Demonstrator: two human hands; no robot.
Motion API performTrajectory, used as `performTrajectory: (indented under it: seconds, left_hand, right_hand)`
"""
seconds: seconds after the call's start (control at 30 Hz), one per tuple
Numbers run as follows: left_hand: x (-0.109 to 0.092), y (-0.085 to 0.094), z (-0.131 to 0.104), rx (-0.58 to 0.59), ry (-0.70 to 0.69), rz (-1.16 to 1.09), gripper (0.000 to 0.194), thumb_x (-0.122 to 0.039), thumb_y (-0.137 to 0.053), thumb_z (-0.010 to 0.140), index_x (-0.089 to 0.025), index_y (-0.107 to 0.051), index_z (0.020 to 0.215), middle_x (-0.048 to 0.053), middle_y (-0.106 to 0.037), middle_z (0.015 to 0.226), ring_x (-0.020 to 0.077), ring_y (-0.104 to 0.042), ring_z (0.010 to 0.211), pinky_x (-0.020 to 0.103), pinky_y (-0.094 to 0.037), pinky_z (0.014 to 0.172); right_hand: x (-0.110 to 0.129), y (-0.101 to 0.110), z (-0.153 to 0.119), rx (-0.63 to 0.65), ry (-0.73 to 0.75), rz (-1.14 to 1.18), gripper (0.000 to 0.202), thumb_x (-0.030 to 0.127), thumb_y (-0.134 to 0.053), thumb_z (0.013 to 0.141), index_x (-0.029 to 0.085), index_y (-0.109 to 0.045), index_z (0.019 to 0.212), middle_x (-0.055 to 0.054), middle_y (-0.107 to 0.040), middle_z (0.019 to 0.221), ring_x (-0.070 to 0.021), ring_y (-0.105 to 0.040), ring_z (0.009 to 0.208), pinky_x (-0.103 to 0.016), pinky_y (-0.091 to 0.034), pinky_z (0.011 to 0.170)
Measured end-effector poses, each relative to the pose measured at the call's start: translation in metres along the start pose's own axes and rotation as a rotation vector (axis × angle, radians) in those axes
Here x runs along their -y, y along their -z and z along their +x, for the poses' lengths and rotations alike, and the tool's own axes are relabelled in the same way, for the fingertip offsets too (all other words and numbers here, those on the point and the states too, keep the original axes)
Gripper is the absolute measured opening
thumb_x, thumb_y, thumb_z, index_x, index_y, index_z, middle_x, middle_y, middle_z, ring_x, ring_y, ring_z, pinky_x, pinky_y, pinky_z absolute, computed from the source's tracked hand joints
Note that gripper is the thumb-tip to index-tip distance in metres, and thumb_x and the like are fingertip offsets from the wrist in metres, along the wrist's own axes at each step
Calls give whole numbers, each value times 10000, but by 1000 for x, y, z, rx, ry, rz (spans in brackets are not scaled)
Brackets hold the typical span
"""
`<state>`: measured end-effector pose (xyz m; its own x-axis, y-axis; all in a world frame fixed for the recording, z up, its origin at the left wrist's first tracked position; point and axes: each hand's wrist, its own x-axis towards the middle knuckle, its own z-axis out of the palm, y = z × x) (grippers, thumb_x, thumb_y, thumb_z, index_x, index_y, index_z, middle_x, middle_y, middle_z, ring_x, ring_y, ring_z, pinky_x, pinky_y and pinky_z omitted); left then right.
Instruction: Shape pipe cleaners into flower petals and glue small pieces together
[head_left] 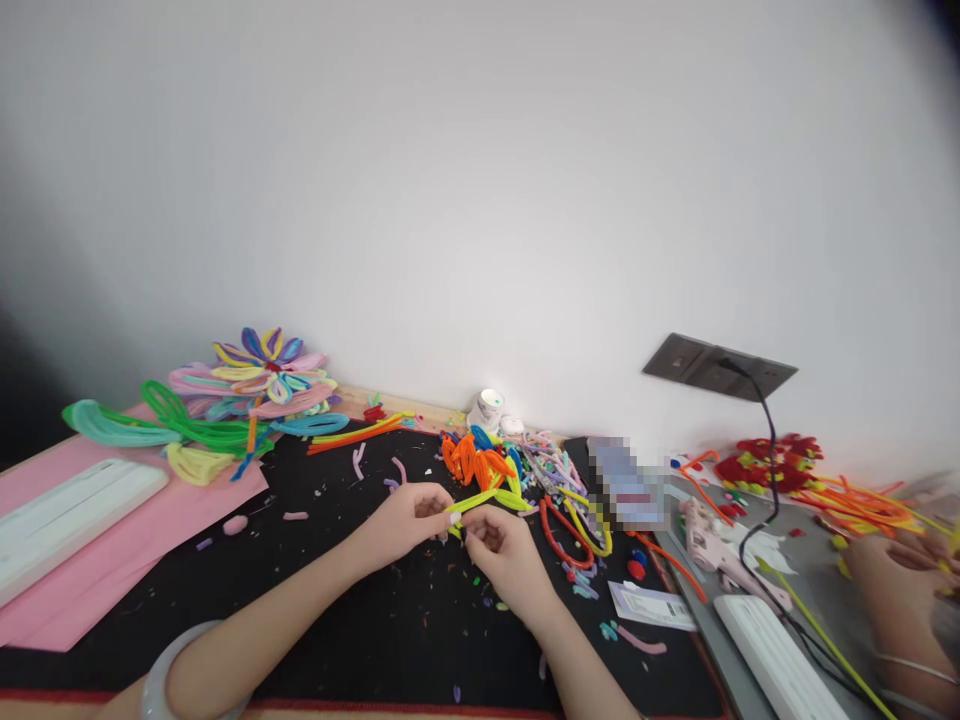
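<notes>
Near the middle of the black mat, my left hand [411,518] pinches a yellow-green pipe cleaner [480,498] between thumb and fingertips. My right hand [501,552] meets it from the other side, its fingers closed on the same looped piece. The exact grip points are partly hidden by the fingers. Just behind the hands lies a bundle of bent orange pipe cleaners [474,464]. A red pipe cleaner loop [561,535] and a yellow loop [598,538] rest to the right of my right hand.
Pipe-cleaner flowers [271,368] and pink paper [120,560] lie left, with a white case [82,510]. Scraps and a small white cup [489,405] stand behind. Rightward are a pink glue gun [724,560], a black cord [772,460] and a co-worker's hand [892,570].
</notes>
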<state>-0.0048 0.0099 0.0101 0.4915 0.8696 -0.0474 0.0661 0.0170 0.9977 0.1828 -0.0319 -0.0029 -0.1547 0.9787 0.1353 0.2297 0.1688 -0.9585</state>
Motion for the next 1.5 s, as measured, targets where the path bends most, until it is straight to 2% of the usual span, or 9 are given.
performTrajectory:
  seconds: [0.17,0.43,0.6,0.77,0.97,1.1,1.2,1.33,1.5]
  left_hand:
    - [1,-1,1,-20,-3,13,323,-477,-762,746,-180,-637,727,-31,-606,629,155,-577,607,292,-458,648]
    - [2,-4,-1,-150,-14,-10,339,-497,-756,731,-186,-630,682,0,-633,654,169,-572,634,302,-451,659]
    - [0,-6,-2,-185,-28,-14,349,-505,-751,726,-187,-625,654,-6,-603,621,164,-545,612,298,-434,644]
    - [3,-5,-1,-211,-32,7,371,-514,-752,713,-197,-586,614,-24,-552,584,153,-511,579,288,-405,612]
    - [3,-3,0,-203,-18,-13,371,-507,-768,716,-190,-599,623,-29,-561,583,146,-521,576,283,-424,610]
    - [0,-1,0,-119,67,-99,349,-485,-814,699,-162,-683,719,-12,-628,633,142,-553,602,284,-467,647]
    - [-1,-1,-1,-108,104,-197,363,-496,-822,715,-159,-718,804,-10,-644,681,148,-587,662,276,-484,680]
    - [1,-3,-2,-95,120,-265,396,-523,-830,721,-160,-691,794,-19,-627,683,139,-596,681,259,-485,685]
    - [2,-5,-1,-58,128,-241,406,-537,-811,730,-175,-630,760,-27,-617,663,127,-581,635,253,-471,652]
  right_hand:
    - [3,1,-2,4,53,-101,164,162,-607,803,234,-754,817,-4,-636,723,-165,-535,606,-298,-423,571]
    - [10,-2,-6,6,184,-318,207,98,-518,853,223,-668,786,-6,-611,699,-184,-553,635,-304,-435,614]
    - [15,-4,-7,53,297,-403,224,83,-471,891,228,-621,808,-22,-619,746,-196,-583,676,-299,-449,648]
    - [17,-5,-7,94,339,-469,232,83,-450,922,229,-608,836,-32,-624,783,-198,-596,702,-288,-436,652]
    - [18,-6,-8,100,326,-461,228,79,-463,910,228,-608,815,-26,-630,778,-192,-596,700,-289,-441,653]
    - [13,-6,-8,17,215,-348,182,82,-506,850,230,-606,810,-10,-618,744,-178,-574,653,-287,-439,614]
    - [11,-6,-8,-24,147,-308,150,110,-521,836,236,-593,797,2,-591,707,-178,-543,615,-298,-421,587]
    - [11,-6,-8,-27,124,-287,130,130,-526,834,241,-576,790,4,-573,704,-185,-534,624,-311,-412,593]
    - [10,-7,-7,-10,115,-249,132,136,-517,866,244,-582,827,3,-579,702,-190,-548,620,-318,-420,597]
